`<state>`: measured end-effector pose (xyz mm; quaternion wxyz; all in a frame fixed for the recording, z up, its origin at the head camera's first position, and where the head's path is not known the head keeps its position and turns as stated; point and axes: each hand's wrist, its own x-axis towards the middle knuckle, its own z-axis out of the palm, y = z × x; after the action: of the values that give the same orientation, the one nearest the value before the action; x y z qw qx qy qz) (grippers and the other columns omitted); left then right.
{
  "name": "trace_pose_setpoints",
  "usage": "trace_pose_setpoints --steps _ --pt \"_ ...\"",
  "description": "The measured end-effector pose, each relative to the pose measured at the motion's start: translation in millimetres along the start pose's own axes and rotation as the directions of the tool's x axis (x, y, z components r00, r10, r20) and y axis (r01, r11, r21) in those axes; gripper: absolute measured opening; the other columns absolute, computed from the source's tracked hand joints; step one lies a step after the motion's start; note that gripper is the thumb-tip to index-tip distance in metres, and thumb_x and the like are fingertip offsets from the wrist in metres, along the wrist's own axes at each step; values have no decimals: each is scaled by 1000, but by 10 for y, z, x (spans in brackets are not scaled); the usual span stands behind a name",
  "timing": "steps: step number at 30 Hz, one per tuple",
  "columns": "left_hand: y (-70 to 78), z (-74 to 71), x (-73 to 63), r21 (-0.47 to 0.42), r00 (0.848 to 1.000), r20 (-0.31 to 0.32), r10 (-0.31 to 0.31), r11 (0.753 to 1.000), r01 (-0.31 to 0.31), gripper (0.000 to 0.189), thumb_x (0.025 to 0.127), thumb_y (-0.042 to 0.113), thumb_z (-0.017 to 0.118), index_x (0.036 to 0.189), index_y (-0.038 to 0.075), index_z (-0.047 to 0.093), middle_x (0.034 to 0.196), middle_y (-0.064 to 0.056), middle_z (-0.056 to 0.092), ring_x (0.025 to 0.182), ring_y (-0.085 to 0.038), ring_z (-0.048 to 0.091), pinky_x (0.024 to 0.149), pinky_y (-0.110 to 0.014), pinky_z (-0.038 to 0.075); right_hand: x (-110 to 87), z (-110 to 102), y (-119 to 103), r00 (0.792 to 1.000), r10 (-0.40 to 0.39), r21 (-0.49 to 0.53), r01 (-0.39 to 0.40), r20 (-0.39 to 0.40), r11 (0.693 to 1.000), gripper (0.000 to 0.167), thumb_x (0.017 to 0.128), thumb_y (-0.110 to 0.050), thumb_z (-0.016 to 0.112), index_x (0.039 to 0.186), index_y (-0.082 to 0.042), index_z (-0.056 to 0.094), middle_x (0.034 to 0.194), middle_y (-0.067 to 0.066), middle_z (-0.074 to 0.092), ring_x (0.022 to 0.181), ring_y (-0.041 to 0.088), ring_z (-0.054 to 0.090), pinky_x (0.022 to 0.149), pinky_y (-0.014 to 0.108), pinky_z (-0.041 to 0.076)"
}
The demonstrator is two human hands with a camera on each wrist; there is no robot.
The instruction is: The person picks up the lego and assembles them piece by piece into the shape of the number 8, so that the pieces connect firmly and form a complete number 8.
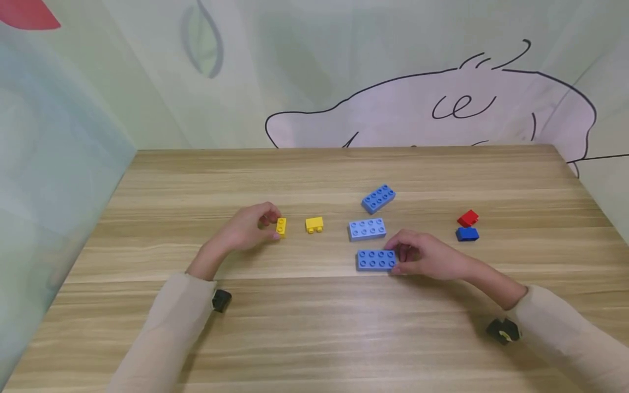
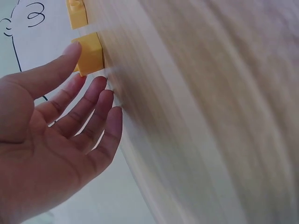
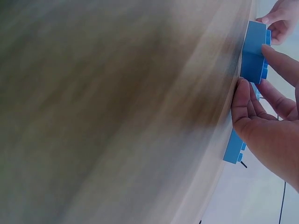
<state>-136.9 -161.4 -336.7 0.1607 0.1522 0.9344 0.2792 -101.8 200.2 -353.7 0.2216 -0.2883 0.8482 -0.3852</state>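
right hand pinches a blue brick, long axis crosswise; left hand seemingly pinches a yellow brick, pointing away.

No text, label, brand, number or sign could be read in any of the three views, neither on the bricks, the tabletop nor the printed backdrop.
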Motion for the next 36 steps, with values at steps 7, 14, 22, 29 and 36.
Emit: trace_pose_setpoints --steps 7,14,22,29,36 --pt "-8 4 -11 4 1000 -7 -21 1000 21 34 81 12 69 110 2 54 109 -14 58 101 -29 52 88 -43 43 4 9 11 1000 -8 -3 8 -1 1000 33 80 -17 71 109 -6 58 90 1 54 83 18 50 71 24 47" --pt "-2 12 -33 -20 1000 -27 -12 1000 12 32 81 12 69 108 1 55 102 -12 59 96 -27 53 85 -41 44 10 14 17 1000 4 -15 -4 -4 1000 33 79 -15 72 109 -8 58 89 -1 54 83 18 51 72 25 47" --pt "163 42 -82 -52 999 -31 12 999 -14 33 81 14 69 108 0 56 98 -11 61 92 -25 56 80 -38 47 12 9 22 1000 12 -15 -12 2 1000 33 79 -14 71 109 -9 57 90 -1 54 83 18 51 72 25 47" --pt "386 156 -111 -49 995 -26 93 994 -95 32 82 15 69 108 1 57 101 -10 61 90 -22 58 78 -36 48 9 5 31 1000 -4 -18 4 -3 1000 32 80 -16 71 108 -9 57 89 -1 54 83 18 51 71 25 47" --pt "603 333 -92 -50 983 -18 180 982 -181 33 80 16 71 107 2 58 100 -7 62 84 -17 56 73 -29 47 2 6 27 1000 -22 -16 22 -9 1000 31 80 -17 71 108 -8 58 89 -1 54 82 18 51 71 25 47"
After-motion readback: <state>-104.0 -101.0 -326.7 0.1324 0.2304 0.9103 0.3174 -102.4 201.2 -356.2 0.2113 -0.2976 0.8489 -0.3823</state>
